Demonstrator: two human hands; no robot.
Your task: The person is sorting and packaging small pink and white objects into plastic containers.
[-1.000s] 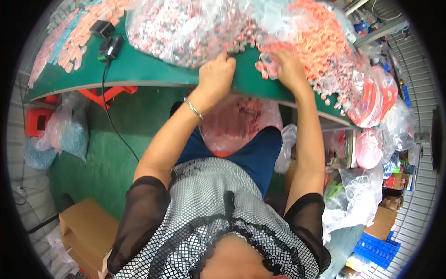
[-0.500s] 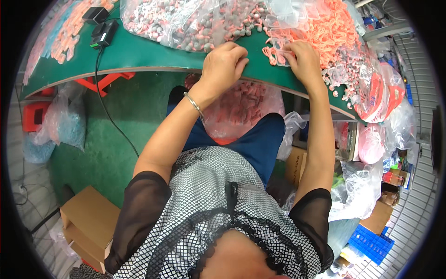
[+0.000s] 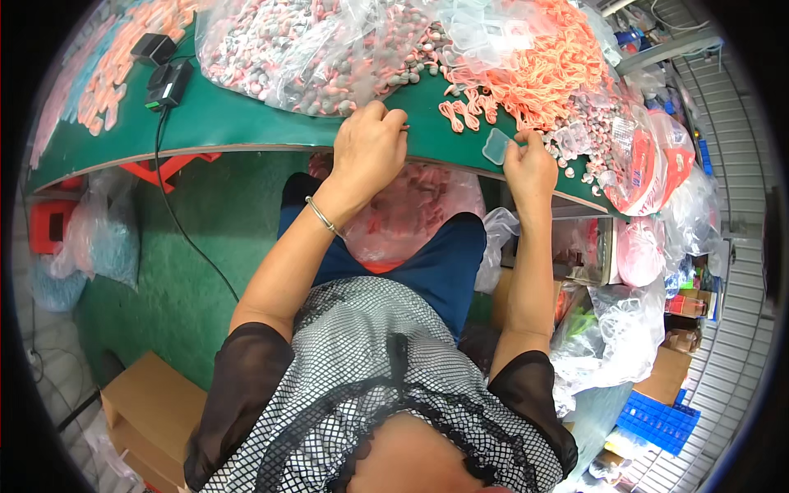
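Both hands work at the near edge of a green surface [image 3: 246,123]. The left hand [image 3: 371,148] is closed in a loose fist, knuckles up, with a small dark piece just showing at its fingertips; what it grips cannot be made out further. The right hand [image 3: 530,164] pinches a small clear plastic case [image 3: 497,146], soft-cornered and translucent, holding it just above the surface edge. Beside it lie a few loose salmon-pink cord loops [image 3: 460,113], thin, flexible and curled, strayed from a large tangled heap of pink cords [image 3: 551,57] further back. A big clear bag of small grey and pink rounded parts [image 3: 312,49], glossy and crinkled, sits behind the left hand. Another filled clear bag [image 3: 411,209] rests on the person's lap below the surface edge. Judged from the layout, the work is far from complete: the heap and the bag of parts remain bulky, and only one case is in hand. Two black adapters [image 3: 160,70] with a trailing cable lie at the far left, well apart from the hands.
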